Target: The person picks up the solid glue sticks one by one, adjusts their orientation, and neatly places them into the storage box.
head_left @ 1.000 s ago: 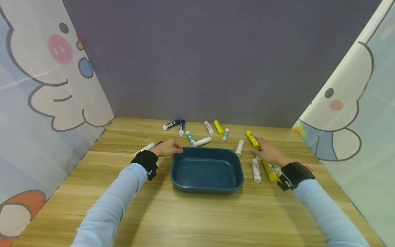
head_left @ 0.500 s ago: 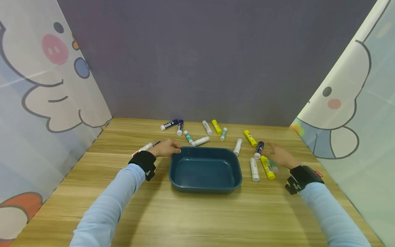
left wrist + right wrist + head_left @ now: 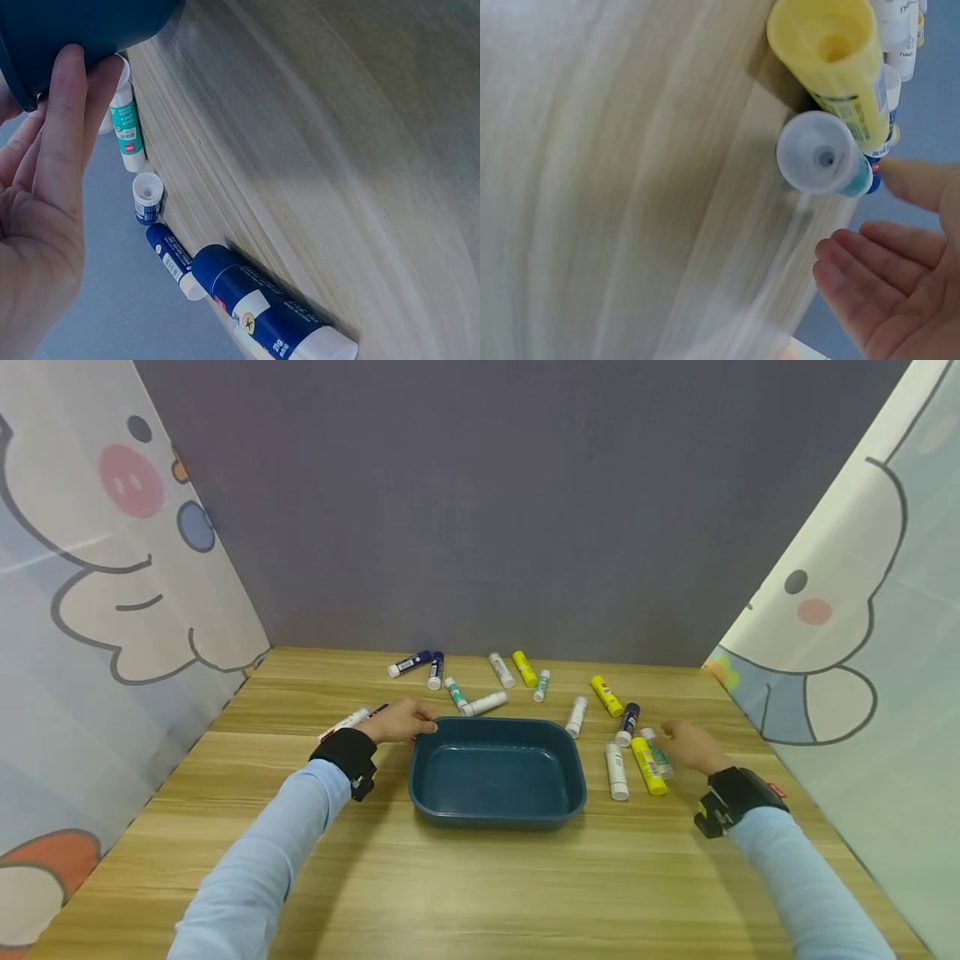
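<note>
My left hand pinches the back left corner of a dark blue plastic box; in the left wrist view its fingers lie against the outer wall. A navy glue stick lies near that hand. To the right of the box, my right hand hovers beside a green-and-white glue stick. Its thumb and fingers are spread, with the thumb close to that stick's far end; contact is unclear. A yellow glue stick lies alongside the green one, and a white glue stick is left of it.
Several more glue sticks lie behind the box, among them a white one and a yellow one. Another navy glue stick lies at the right. A grey panel rises at the table's back edge.
My right hand has drawn back toward the right and nearer me, from over the navy stick to beside the green one. The left hand keeps its grip on the box rim.
</note>
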